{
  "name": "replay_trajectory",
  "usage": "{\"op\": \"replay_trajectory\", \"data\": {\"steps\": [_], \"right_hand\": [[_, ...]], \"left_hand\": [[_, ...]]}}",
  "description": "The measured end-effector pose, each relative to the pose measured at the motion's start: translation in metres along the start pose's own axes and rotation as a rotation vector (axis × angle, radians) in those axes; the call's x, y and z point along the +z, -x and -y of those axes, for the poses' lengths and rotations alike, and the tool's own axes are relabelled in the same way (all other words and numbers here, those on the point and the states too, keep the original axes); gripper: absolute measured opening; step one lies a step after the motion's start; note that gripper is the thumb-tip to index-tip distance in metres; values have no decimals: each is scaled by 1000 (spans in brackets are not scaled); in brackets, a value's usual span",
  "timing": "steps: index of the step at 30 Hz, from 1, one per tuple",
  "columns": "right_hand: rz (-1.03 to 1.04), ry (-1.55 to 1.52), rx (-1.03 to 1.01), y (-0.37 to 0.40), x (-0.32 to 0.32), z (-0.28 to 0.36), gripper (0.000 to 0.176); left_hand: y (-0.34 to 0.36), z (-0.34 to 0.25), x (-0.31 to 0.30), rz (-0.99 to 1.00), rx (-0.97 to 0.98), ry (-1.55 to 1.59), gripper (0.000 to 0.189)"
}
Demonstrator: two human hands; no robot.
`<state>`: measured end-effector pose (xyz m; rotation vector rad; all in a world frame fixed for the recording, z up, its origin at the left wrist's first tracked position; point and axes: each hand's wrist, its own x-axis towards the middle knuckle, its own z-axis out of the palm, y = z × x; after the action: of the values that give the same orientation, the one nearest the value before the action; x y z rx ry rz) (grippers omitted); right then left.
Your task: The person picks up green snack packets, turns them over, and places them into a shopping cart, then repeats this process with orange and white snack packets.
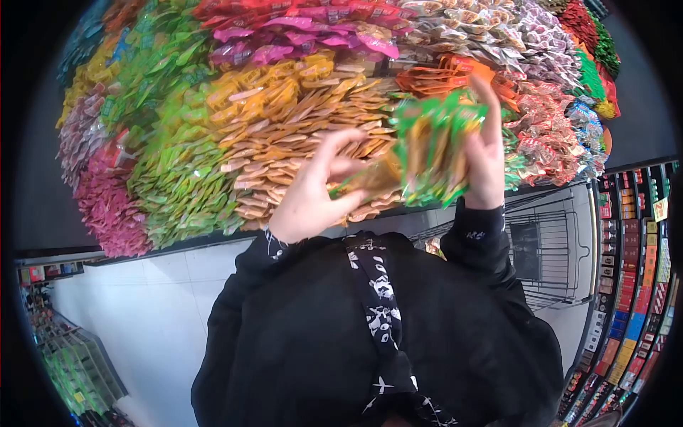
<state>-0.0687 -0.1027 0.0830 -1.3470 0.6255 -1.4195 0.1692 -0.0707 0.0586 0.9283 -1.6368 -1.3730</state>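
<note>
My right hand (486,160) is closed around a thick bundle of green-edged snack packets (435,146), with its index finger stretched up along the side. To the left of the bundle is my left hand (309,192), its thumb and curled fingers around the end of a brownish, green-edged snack packet (382,176) that reaches towards the bundle. Motion blurs both hands and the packets slightly. Beneath them lie rows of orange-brown packets (284,153) on the display.
Packets in many colours cover the display, including green ones (174,188) and pink ones (114,206) at left and red-white ones (548,124) at right. A wire shopping cart (569,242) stands at right, before stocked shelves (629,285). Pale floor (153,306) shows at left.
</note>
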Motion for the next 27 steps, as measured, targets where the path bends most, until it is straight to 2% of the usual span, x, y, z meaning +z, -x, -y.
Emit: {"op": "replay_trajectory", "data": {"steps": [1, 2, 3, 4, 5, 6, 7, 8, 9, 11, 13, 15, 16, 17, 19, 20, 27], "right_hand": [[65, 47, -9, 3, 4, 5, 67], [133, 271, -103, 7, 2, -1, 66], [208, 141, 201, 12, 14, 16, 65], [280, 273, 113, 10, 15, 12, 66], [349, 406, 26, 9, 15, 5, 67], [347, 408, 18, 9, 16, 1, 67], [244, 221, 84, 10, 17, -2, 65], [142, 33, 149, 11, 17, -6, 64], [141, 32, 144, 12, 16, -13, 64], [68, 102, 95, 15, 15, -30, 63], [58, 101, 130, 18, 15, -37, 60], [-138, -26, 183, 18, 13, -40, 57], [-142, -149, 271, 18, 8, -38, 54], [-169, -163, 285, 20, 1, -38, 53], [-205, -191, 274, 22, -8, -40, 54], [-193, -226, 280, 23, -9, -37, 54], [-186, -315, 228, 26, -26, -36, 53]], "left_hand": [[1, -3, 4, -43, -15, -30, 59], [3, -3, 3, -3, -38, -97, 57], [4, -4, 2, 35, -66, -163, 55], [3, -14, 2, 37, -248, 50, 49], [1, -10, 2, 40, -242, 44, 49], [-2, 1, 3, -78, -94, 99, 45], [-3, 10, 4, -195, 55, 156, 41], [-6, 16, 6, -252, 88, 268, 33], [-6, 19, 10, -250, 91, 265, 33], [-8, 23, 20, -328, -182, 735, 27], [-18, 19, 31, -319, -116, 779, 29], [-25, 7, 33, -228, -233, 1082, 43], [-27, 3, 34, -152, -237, 1018, 61], [-28, 3, 33, -159, -243, 1021, 61], [-30, 6, 34, -11, -307, 1192, 71], [-31, 7, 36, 7, -319, 1182, 77], [-32, 7, 42, 75, -302, 1163, 82]]}}
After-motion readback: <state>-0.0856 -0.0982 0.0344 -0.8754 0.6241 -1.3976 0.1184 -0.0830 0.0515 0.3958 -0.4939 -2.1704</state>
